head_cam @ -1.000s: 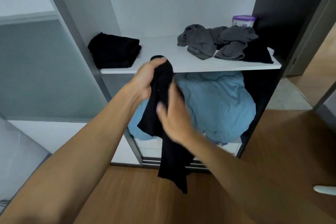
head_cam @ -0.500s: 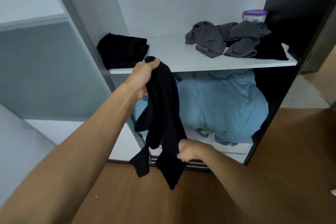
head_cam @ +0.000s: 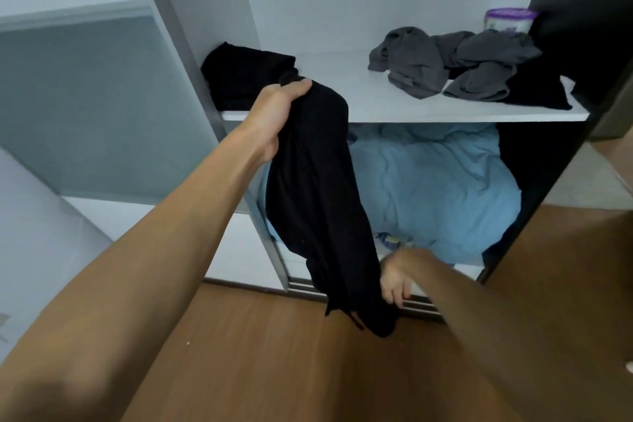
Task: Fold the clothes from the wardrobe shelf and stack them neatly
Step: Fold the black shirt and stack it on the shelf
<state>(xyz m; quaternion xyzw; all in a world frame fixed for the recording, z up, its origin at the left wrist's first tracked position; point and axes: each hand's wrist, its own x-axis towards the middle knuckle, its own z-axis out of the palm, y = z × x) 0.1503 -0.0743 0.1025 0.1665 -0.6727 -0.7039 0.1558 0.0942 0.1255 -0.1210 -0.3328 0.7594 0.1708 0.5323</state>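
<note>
A long black garment [head_cam: 318,202] hangs in front of the wardrobe. My left hand [head_cam: 275,113] grips its top end at the height of the white shelf [head_cam: 376,110]. My right hand [head_cam: 394,279] holds its lower end near the floor, fingers curled into the cloth. A folded black stack [head_cam: 239,74] lies at the shelf's left end. Crumpled grey clothes [head_cam: 445,63] and another black piece [head_cam: 537,89] lie at the shelf's right end.
A light blue duvet [head_cam: 438,181] fills the compartment under the shelf. A purple-lidded tub [head_cam: 510,19] stands at the back right of the shelf. A sliding door panel [head_cam: 102,106] is on the left, wooden floor [head_cam: 274,353] below.
My right hand has slid down the black garment from near its top to its lower end. My left hand keeps its grip at the top. The view has shifted left.
</note>
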